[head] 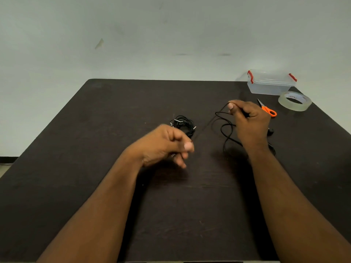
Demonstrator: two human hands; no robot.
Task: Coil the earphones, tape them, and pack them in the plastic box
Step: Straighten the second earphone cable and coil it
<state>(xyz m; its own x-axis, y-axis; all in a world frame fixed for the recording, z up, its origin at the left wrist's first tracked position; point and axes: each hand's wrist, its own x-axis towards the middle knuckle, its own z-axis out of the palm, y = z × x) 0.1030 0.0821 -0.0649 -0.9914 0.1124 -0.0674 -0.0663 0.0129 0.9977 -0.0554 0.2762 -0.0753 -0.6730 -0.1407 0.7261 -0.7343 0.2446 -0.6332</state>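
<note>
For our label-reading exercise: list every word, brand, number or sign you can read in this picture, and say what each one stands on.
Nothing can be read for certain.
Clear round roll of tape: dark print on the white inner core, too blurred and small to read.
Clear plastic box with red clips: no text shows.
Orange-handled scissors: no text shows.

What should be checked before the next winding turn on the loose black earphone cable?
1. Right hand pinches loose black earphone cable: ok.
2. Left hand holds the cable's other end: cannot tell, blurred.
3. Cable clear of the coiled black earphone bundle: cannot tell.
4. Clear tape roll and orange-handled scissors lie near the right hand: ok.
5. Clear plastic box with red clips open: not ok, lid on.
</note>
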